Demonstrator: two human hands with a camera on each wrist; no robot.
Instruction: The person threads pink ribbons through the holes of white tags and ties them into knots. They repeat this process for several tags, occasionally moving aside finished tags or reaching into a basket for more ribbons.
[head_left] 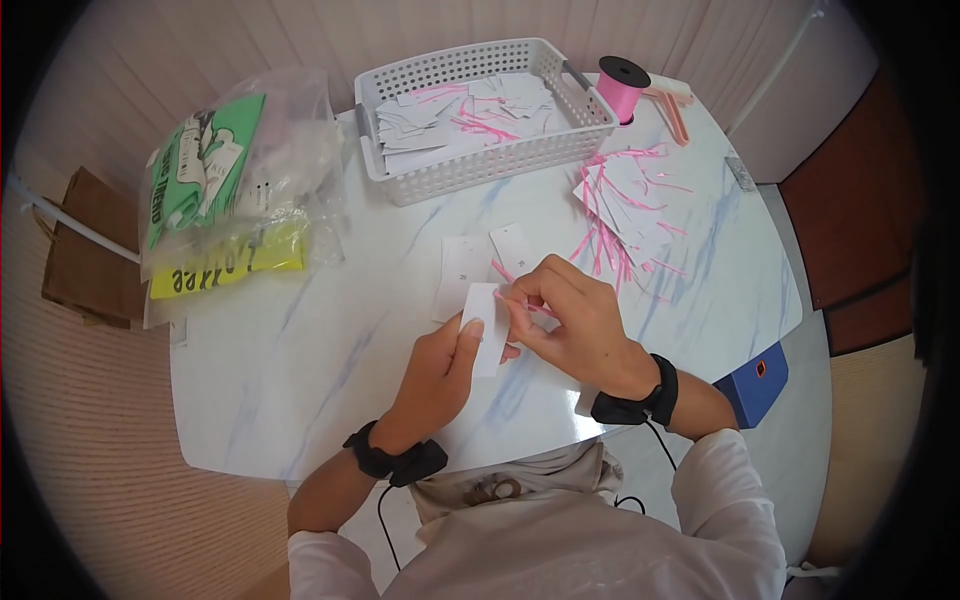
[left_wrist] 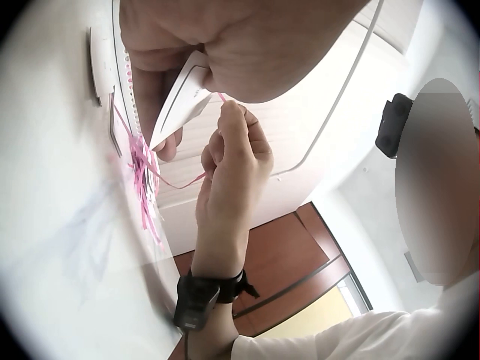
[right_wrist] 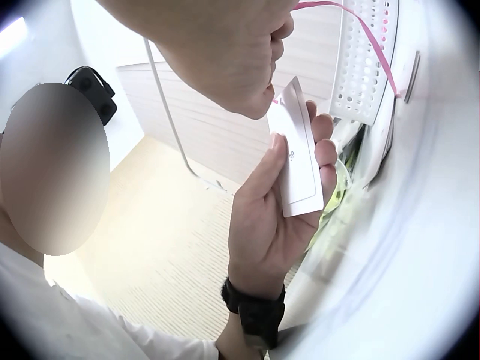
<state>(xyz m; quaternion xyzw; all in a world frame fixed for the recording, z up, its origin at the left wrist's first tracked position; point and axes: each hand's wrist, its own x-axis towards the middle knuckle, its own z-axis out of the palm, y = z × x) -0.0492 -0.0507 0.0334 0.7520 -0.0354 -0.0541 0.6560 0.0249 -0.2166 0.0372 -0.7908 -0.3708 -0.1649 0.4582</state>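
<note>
My left hand (head_left: pixel 437 372) holds a narrow white card tag (head_left: pixel 484 348), with the thumb across its face and the fingers behind it. In the right wrist view the tag (right_wrist: pixel 300 161) shows a thin printed border and small marks. At the tag's upper end my right hand (head_left: pixel 578 315) pinches a thin pink ribbon (head_left: pixel 540 309); its fingertips are right by the tag's top. The ribbon (right_wrist: pixel 373 43) trails from the right hand toward the tabletop cards. Two white tags, a wider one (head_left: pixel 457 262) and a narrower one (head_left: pixel 513 246), lie just beyond the hands.
Behind stands a white perforated basket (head_left: pixel 490 163) holding many tags and some pink ribbons. A pile of ribboned tags (head_left: pixel 625 215) lies at right, near a pink ribbon spool (head_left: pixel 621 95). Filled plastic bags (head_left: pixel 245 190) sit at left. A blue box (head_left: pixel 755 388) is at the right edge.
</note>
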